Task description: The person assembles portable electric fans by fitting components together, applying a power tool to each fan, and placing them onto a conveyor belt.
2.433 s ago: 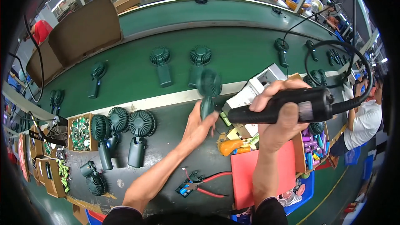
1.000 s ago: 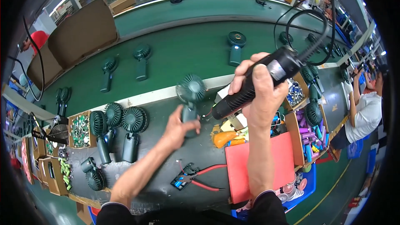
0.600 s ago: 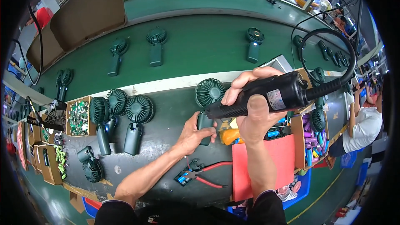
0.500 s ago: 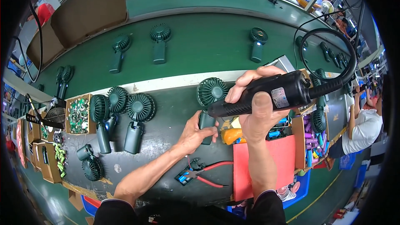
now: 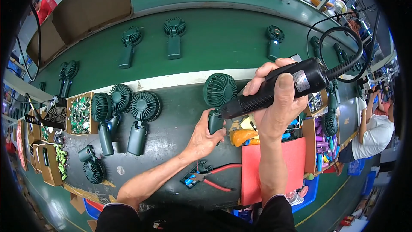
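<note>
My left hand (image 5: 201, 139) is wrapped round the handle of a dark green handheld fan (image 5: 220, 90), its round caged head pointing away from me. In my right hand (image 5: 274, 118) is a black electric screwdriver (image 5: 253, 102), slanting down to the left with its cable trailing off to the right. The screwdriver's nose is at the top of the fan's handle, just under the head. Whether the bit touches a screw cannot be seen. Near my left wrist lie red-handled pliers (image 5: 223, 169), beside an opened small part with blue pieces.
Several green fans (image 5: 137, 137) stand or lie on the left of the bench. More fans (image 5: 174, 38) rest on the green conveyor belt (image 5: 219, 38) beyond. A box of circuit boards (image 5: 81, 116), a red mat (image 5: 274, 167) and a box of purple and blue cells (image 5: 324, 141) flank me.
The fans on the belt have shifted to the right. My right hand and the screwdriver have moved a little rightward, and the held fan has turned slightly.
</note>
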### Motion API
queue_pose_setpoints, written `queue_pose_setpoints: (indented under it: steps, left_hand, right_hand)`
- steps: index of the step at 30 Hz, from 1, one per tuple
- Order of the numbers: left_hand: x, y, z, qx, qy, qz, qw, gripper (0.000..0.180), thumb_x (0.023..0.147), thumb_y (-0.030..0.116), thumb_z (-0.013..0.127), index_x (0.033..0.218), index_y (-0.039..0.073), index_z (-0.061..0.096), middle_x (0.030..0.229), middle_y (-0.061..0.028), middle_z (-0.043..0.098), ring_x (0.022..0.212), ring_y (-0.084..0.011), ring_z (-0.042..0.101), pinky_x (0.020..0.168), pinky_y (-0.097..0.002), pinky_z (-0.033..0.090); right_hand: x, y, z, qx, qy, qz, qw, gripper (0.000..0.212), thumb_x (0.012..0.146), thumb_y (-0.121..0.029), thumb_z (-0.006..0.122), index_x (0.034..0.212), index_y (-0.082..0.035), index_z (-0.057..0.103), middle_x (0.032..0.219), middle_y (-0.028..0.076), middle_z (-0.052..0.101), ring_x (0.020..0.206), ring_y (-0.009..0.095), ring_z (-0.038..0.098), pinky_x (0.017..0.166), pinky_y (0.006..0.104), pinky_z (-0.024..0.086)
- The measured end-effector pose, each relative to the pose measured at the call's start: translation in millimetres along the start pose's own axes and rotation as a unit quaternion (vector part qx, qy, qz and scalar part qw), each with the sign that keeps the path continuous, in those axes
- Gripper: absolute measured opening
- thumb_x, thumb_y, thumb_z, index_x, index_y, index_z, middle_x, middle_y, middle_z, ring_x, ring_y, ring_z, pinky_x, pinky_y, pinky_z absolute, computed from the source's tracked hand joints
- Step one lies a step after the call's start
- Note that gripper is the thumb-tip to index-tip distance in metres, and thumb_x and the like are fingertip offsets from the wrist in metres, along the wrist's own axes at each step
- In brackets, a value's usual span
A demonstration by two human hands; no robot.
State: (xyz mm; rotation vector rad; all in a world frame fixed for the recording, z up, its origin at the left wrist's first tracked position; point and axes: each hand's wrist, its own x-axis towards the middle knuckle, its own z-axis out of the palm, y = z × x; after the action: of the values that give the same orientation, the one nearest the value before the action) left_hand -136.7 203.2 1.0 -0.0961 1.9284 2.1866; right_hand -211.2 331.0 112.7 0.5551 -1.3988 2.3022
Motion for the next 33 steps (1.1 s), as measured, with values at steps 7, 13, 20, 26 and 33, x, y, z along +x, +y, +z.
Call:
queue_pose_setpoints:
  steps: [7,13,20,26,33]
  left_hand:
    - [-1.2,-2.3,2.2,0.022,0.004,0.017,1.0,0.06,0.084,0.006,0.062,0.135,-0.003,0.031,0.101,-0.0093,0.058,0.071,-0.0139,0.059,0.066,-0.0294,0.051]
    - [-3.0,0.1,5.9,0.041,0.017,0.008,0.999,0.061,0.083,0.006,0.063,0.135,-0.003,0.032,0.099,-0.0106,0.06,0.071,-0.0153,0.059,0.067,-0.0304,0.05]
    - [-2.0,-6.5,4.9,0.104,0.033,0.02,0.994,0.064,0.081,0.01,0.066,0.134,-0.002,0.034,0.098,-0.0113,0.062,0.074,-0.0167,0.058,0.07,-0.0307,0.048]
    - [-1.7,-6.7,4.3,0.091,0.03,0.027,0.995,0.062,0.081,0.01,0.065,0.134,-0.002,0.035,0.099,-0.0108,0.062,0.077,-0.0169,0.058,0.072,-0.031,0.048]
    - [-1.6,-3.5,2.0,0.032,0.004,0.018,0.999,0.056,0.082,0.004,0.063,0.132,-0.003,0.037,0.095,-0.0085,0.06,0.067,-0.0136,0.058,0.06,-0.0295,0.049]
  right_hand:
    - [0.6,-3.0,0.2,-0.005,-0.003,-0.005,1.0,0.033,0.093,-0.022,0.063,0.112,0.001,0.049,0.087,0.017,0.062,0.057,0.019,0.059,0.05,0.0338,0.053]
    - [2.2,-6.0,-2.0,-0.017,-0.004,-0.003,1.0,0.033,0.093,-0.022,0.063,0.112,0.001,0.049,0.087,0.016,0.062,0.057,0.018,0.059,0.05,0.0333,0.053]
    - [3.5,-4.3,-1.5,-0.027,0.002,0.003,1.0,0.034,0.093,-0.023,0.064,0.112,0.001,0.049,0.086,0.016,0.062,0.057,0.018,0.059,0.05,0.0334,0.053]
    - [2.7,-1.5,-1.0,-0.032,-0.006,-0.012,0.999,0.033,0.093,-0.022,0.064,0.112,0.002,0.05,0.086,0.017,0.062,0.057,0.019,0.059,0.05,0.0336,0.053]
    - [-9.2,-2.8,5.3,-0.035,-0.034,-0.021,0.999,0.03,0.091,-0.009,0.056,0.116,0.002,0.045,0.086,0.018,0.06,0.058,0.019,0.058,0.053,0.035,0.054]
